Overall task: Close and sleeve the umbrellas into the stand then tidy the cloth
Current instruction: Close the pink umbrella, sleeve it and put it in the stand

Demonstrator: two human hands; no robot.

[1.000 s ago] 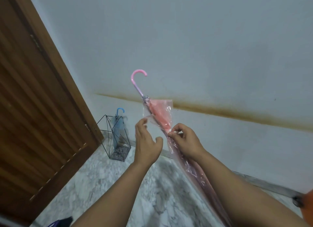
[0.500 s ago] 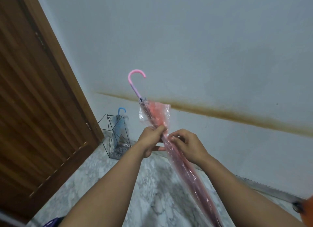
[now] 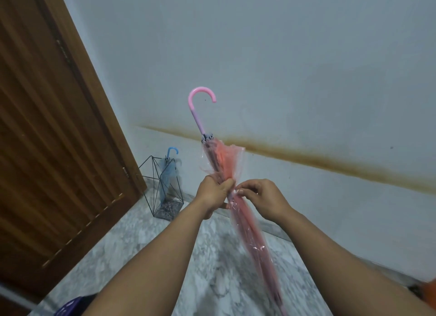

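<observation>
Pink and nearly furled, the pink umbrella (image 3: 238, 197) runs diagonally through the middle of the frame, hooked handle up near the centre top and tip hidden beyond the lower edge, wrapped in a clear plastic sleeve (image 3: 250, 223) whose loose mouth flares just above the hands. The left hand (image 3: 213, 194) is clenched round the gathered canopy and film, and the right hand (image 3: 258, 197) pinches something small at the same spot with thumb and forefinger, whether a strap or a fold of film I cannot tell. The weak point, as I judge it, is that thin film: a rib end could snag and tear it if the bundle is twisted hard, and the flared mouth may slip back down if the left grip eases. Should the pinch let go too soon, the canopy could spring loose again. At the left of the frame, by the wooden door (image 3: 47, 150), the wire stand (image 3: 162, 186) already holds a blue umbrella (image 3: 168, 169) on the marble floor (image 3: 141, 256); the stand looks light, so dropping the pink one in at a slant might tip it or catch the film on the wires.
</observation>
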